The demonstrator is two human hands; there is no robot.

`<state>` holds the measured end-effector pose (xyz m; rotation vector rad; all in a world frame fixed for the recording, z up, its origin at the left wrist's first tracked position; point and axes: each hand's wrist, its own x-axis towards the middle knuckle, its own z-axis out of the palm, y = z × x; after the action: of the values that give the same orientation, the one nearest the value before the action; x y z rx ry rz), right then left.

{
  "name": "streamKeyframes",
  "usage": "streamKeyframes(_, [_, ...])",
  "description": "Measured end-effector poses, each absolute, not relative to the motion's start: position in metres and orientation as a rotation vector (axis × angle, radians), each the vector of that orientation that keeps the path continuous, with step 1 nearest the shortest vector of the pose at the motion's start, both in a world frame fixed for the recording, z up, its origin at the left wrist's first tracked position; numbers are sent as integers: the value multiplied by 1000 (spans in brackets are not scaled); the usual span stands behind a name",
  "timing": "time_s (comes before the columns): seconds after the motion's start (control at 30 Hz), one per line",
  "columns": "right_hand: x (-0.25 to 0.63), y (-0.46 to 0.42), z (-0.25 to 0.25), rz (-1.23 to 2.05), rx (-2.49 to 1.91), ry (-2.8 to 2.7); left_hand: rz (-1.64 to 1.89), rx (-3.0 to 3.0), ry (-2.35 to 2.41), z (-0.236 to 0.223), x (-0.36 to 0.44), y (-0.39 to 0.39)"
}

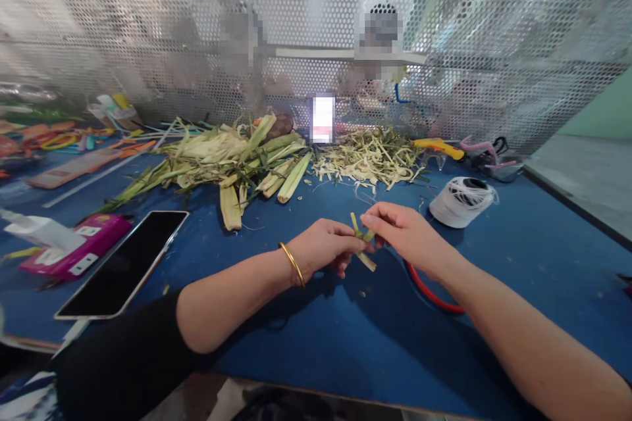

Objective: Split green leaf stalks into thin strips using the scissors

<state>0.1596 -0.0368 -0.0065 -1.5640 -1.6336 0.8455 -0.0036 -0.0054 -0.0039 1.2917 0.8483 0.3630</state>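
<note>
Both my hands meet over the middle of the blue table [345, 342]. My left hand [323, 247], with a gold bangle on its wrist, is closed in a pinch on a small folded green leaf strip [363, 247]. My right hand [405, 233] pinches the same leaf strip from the other side, fingers pressed together. The strip's ends stick out above and below the fingers. A red ring [429, 293] lies on the table under my right wrist.
A pile of green and pale leaf stalks [232, 161] and a heap of shredded strips [370, 158] lie behind. A spool of white thread [461, 200] sits at right, a phone [126, 263] and a pink packet [81, 250] at left. Perforated metal screen [494, 46] behind.
</note>
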Motion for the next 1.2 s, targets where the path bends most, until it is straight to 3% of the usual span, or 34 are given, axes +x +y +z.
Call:
streamKeyframes(0.27, [162, -36, -6, 671, -1768, -1771, 383, 1313, 895, -5, -3, -3])
streamKeyframes(0.57, [154, -37, -10, 687, -1546, -1738, 334, 1367, 945, -4, -3, -8])
streamKeyframes(0.9, [144, -39, -20, 318, -1478, -1700, 315, 1346, 886, -8, -3, -4])
streamKeyframes(1.2, [150, -56, -1, -790, -1000, -2163, 548, 930, 906, -8, -7, 6])
